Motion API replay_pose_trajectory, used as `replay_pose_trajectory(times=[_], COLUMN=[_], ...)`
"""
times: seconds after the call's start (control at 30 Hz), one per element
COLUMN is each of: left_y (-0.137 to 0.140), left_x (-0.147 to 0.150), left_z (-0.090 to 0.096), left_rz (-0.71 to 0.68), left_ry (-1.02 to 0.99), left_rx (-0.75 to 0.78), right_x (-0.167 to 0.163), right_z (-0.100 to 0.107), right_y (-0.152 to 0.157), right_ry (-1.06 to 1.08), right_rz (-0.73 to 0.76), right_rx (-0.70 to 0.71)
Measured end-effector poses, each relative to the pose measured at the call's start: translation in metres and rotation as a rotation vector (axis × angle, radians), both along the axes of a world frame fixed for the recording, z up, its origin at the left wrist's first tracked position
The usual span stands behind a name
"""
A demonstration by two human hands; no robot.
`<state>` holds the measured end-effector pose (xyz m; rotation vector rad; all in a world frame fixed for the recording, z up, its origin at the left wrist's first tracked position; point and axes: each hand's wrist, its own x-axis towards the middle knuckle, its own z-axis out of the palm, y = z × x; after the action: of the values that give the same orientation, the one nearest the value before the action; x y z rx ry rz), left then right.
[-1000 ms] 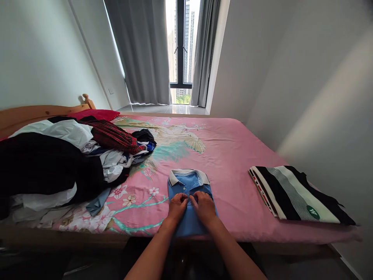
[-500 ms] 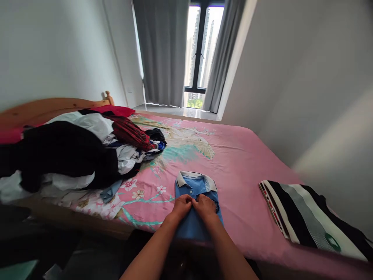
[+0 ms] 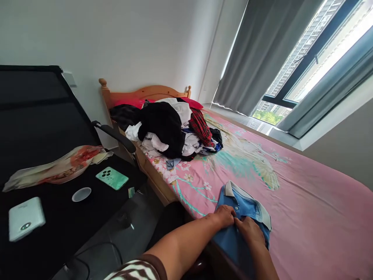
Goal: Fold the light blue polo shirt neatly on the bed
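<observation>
A folded blue polo shirt (image 3: 233, 244) with a white collar lies at the near edge of the bed (image 3: 303, 217). My left hand (image 3: 225, 216) pinches its front just below the collar, near a white button. Beside it, my right hand (image 3: 251, 231) has its fingers closed on the same part of the placket, the fingertips of both hands almost meeting. Just what sits between the fingertips is hidden by the hands.
A heap of clothes (image 3: 166, 126) lies by the wooden headboard (image 3: 154, 92). At the left, a black chair (image 3: 64, 217) holds a green phone (image 3: 112, 178), a white phone (image 3: 27, 219), a small white cup (image 3: 81, 194) and a patterned cloth (image 3: 62, 166). Grey curtains (image 3: 262, 46) flank the window.
My view has swung left, bringing the chair and phones into sight, while the striped folded clothes at the right have left view. Both hands stay on the shirt's front.
</observation>
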<state>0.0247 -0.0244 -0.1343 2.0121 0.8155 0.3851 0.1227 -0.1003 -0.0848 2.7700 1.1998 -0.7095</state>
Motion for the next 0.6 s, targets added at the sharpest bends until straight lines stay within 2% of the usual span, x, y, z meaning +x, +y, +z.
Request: replay_pose_trajectory(times=[0.2,0.37,0.5,0.6], left_y=[-0.005,-0.003,0.006,0.012], left_x=[-0.004,-0.001,0.003,0.006], left_z=[0.007,0.014,0.018,0.022], left_rz=[-0.013,0.014,0.010,-0.001], left_ry=[0.018,0.059,0.089,0.100], left_rx=[0.025,0.022,0.014,0.021], right_x=[-0.004,-0.007,-0.011,-0.013], right_z=[-0.008,-0.001,0.001,-0.005], right_y=[-0.006,-0.012,-0.010,-0.006], right_ry=[-0.058,-0.073,-0.107,-0.099], right_rz=[0.001,-0.026,-0.057,-0.045], right_rx=[0.073,0.163,0.300,0.405])
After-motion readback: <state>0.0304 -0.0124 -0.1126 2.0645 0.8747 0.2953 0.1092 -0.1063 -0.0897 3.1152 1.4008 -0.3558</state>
